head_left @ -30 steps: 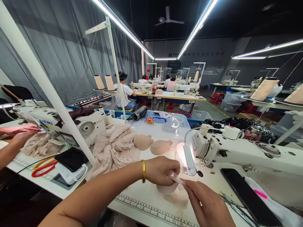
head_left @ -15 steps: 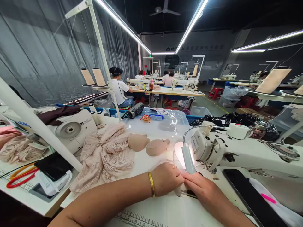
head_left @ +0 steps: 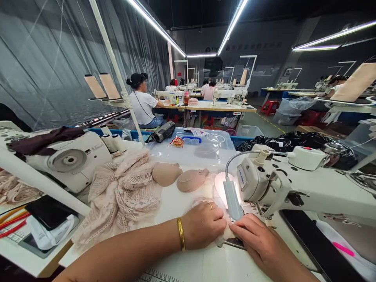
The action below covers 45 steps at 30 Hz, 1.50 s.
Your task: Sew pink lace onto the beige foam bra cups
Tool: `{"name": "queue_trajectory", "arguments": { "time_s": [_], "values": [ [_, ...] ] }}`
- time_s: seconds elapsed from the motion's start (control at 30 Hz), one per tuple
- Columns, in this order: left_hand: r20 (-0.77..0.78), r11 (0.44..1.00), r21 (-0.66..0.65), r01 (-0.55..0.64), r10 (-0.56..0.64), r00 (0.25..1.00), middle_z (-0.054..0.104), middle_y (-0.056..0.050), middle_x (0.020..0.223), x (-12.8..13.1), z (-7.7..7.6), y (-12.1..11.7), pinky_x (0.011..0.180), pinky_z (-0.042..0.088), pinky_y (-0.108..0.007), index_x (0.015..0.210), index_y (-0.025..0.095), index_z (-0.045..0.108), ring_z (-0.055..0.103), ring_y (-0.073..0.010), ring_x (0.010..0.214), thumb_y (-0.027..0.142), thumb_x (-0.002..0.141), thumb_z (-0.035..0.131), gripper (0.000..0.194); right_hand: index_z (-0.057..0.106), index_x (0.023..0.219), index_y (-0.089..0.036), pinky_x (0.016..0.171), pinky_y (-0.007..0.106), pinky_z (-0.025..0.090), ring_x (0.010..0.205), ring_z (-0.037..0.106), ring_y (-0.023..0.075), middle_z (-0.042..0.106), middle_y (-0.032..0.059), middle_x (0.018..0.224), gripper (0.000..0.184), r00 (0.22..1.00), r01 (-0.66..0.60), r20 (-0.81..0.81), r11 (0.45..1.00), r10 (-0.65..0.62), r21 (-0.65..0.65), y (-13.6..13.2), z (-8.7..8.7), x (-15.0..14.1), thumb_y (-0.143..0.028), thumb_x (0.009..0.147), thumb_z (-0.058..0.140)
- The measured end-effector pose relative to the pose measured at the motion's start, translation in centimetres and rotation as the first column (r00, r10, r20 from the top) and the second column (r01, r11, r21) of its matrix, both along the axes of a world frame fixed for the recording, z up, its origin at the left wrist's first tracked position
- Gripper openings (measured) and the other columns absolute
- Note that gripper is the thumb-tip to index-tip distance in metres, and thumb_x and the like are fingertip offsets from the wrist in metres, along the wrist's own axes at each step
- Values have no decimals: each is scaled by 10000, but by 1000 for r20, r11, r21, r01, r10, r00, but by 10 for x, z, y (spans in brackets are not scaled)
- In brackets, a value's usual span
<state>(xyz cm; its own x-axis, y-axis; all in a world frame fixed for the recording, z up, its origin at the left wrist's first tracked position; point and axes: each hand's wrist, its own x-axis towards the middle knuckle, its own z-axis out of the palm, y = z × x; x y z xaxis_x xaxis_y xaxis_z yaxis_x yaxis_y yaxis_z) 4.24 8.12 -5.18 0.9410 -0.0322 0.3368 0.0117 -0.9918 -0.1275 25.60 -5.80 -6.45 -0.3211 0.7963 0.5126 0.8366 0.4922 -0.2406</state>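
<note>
My left hand [head_left: 204,225], with a gold bangle on its wrist, is closed with curled fingers on sheer pale pink lace fabric [head_left: 199,201]. Just right of it, my right hand [head_left: 261,239] has its fingers pressed together, the tips pinching the fabric's edge in front of the sewing machine head [head_left: 254,178]. A small lamp [head_left: 233,199] on a bent neck shines over the sewing spot and hides the needle. Behind my hands lie two beige bra cups [head_left: 167,174] [head_left: 192,180]. Another pale cup shape [head_left: 220,184] shows under the light.
A heap of pink lace [head_left: 126,192] lies to the left, beside a second machine [head_left: 79,158]. A translucent plastic lid [head_left: 194,150] holds a blue-handled item at the back. A black phone [head_left: 311,239] rests at right. Co-workers sit at machines farther off, one person [head_left: 143,103] in white.
My fingertips, touching before, are now slightly apart, with fabric showing between them. The whole view has shifted a little. Both hands stay at the machine.
</note>
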Motion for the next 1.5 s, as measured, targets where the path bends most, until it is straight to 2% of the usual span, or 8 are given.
{"name": "queue_trajectory", "arguments": {
  "time_s": [0.27,0.47,0.73,0.83,1.03,1.17,1.33,1.5],
  "values": [
    [-14,1000,-26,3,-4,1000,613,-34,853,1,-1,-1,714,418,-345,848,167,581,493,-172,730,282,1009,543,201,636,1242,-260,690,271,584,781,670,173,672,38,902,334,997,38,74,999,-35,-31,-2,-8,3,-114,1034,419],
    [-88,995,-69,66,-72,993,677,-60,933,16,-3,15,771,465,-350,854,183,592,555,-186,773,326,1001,590,205,604,1233,-257,522,241,548,705,682,165,677,26,889,322,978,101,182,995,-100,6,1,-11,8,-115,1024,405],
    [-134,996,-43,83,-88,987,716,-54,982,30,1,35,836,476,-355,910,187,667,622,-210,917,352,999,638,190,663,1186,-284,399,232,450,766,721,162,735,64,1057,275,950,208,234,978,-207,18,1,-34,21,-191,1035,453],
    [-135,994,-37,100,-104,985,713,-55,989,31,-1,40,831,470,-363,918,190,676,623,-215,946,378,1020,609,224,674,1140,-283,396,231,440,752,717,158,735,57,1027,258,949,201,243,979,-201,26,1,-35,22,-191,1030,460],
    [-146,991,-14,131,-132,980,720,-54,987,32,2,44,811,441,-368,911,192,683,619,-211,929,365,1027,593,227,629,1285,-273,494,220,514,745,704,160,701,22,890,333,957,149,251,989,-146,9,0,-20,17,-153,1028,453],
    [-145,990,1,139,-137,980,725,-50,980,36,8,47,791,430,-359,878,200,681,609,-195,873,332,1009,617,196,625,1299,-269,498,222,518,828,721,177,717,37,940,338,954,156,257,988,-155,20,0,-26,16,-160,1029,453],
    [-148,996,0,84,-83,985,729,-48,948,39,13,51,827,438,-364,832,199,674,619,-210,906,283,988,638,181,613,1360,-259,471,268,493,902,720,221,731,83,1007,387,950,250,176,966,-257,59,0,-41,14,-192,1052,388],
    [-153,1000,-28,-9,4,988,726,-76,1008,42,8,49,840,475,-384,886,178,660,643,-241,945,193,937,635,59,643,1280,-298,567,287,539,843,711,209,712,49,951,339,973,220,61,975,-221,26,-1,-34,12,-212,1062,398]
  ]
}}
